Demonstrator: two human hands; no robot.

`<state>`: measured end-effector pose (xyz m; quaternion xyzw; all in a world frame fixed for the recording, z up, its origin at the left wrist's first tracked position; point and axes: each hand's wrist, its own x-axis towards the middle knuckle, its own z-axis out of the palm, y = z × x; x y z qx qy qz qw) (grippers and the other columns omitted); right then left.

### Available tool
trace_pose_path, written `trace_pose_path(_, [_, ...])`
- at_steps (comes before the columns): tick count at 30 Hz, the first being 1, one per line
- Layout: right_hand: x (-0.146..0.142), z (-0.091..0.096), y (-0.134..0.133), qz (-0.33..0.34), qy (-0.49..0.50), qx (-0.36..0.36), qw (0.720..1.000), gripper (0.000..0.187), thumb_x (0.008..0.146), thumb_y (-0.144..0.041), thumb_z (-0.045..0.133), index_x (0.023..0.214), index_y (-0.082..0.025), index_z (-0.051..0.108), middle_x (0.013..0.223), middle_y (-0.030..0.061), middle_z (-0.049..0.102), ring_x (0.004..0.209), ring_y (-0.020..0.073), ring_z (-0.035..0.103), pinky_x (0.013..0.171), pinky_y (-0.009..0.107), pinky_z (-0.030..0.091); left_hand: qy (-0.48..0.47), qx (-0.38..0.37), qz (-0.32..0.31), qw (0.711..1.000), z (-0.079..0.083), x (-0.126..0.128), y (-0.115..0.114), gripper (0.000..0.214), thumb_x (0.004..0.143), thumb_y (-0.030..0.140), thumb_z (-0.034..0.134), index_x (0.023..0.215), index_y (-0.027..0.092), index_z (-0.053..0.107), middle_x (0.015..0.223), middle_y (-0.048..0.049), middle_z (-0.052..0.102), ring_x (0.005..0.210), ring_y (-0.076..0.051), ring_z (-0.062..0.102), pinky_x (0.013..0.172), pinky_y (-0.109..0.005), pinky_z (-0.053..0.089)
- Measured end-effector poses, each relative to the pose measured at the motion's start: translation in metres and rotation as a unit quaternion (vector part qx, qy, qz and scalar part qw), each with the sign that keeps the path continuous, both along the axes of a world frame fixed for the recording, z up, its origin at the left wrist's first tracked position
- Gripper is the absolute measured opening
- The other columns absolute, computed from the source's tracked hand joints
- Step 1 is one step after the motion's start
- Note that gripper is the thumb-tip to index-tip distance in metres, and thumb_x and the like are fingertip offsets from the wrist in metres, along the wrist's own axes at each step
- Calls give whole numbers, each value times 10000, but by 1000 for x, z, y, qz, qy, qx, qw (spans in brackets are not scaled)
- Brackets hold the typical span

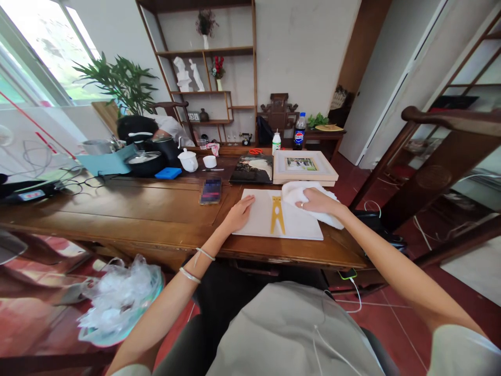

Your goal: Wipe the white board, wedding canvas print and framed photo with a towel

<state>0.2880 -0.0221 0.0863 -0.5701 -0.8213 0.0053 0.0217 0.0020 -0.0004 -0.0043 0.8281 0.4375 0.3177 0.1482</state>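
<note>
In the head view, taking the clock face as centred on the flat white rectangular board (305,230) with 12 pointing away from you, that board lies near the edge of the brown wooden table (172,209), directly before you. A flat golden-yellow figure with two splayed legs (277,201) rests on its middle, legs pointing to 6.

Your left hand (240,211) lies flat at 9 o'clock, its fingers straight and close together, steadying nothing but the board's edge beneath them. Two pale bangles (190,275) circle that arm. Your right hand (316,200), with a ring on one finger, is at 2 o'clock, its fingers curled into a crumpled white cloth (290,193) that overlaps the board's far right corner.

Just beyond the cloth, at 1 o'clock, sits a pale wooden frame (332,176) around a small picture; a dark panel with a pale patch (246,168) is beside it at 11. A cola bottle with a blue cap (299,133) stands past the frame, between 12 and 1. At 10 you have a dark-screened phone (210,191) and, farther out, a white lidded pot (189,161).
</note>
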Motion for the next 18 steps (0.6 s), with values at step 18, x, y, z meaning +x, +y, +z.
trace_pose_path(18, [-3, 3, -19, 23, 42, -32, 998, 327, 816, -418, 486, 905, -116, 574, 996, 151, 617, 876, 253, 578, 736, 304, 427, 19, -2, 11, 1000, 3, 2, -2, 461, 866, 175, 302, 1267, 83, 508, 1375, -99, 467, 1311, -184, 383, 1126, -350, 262])
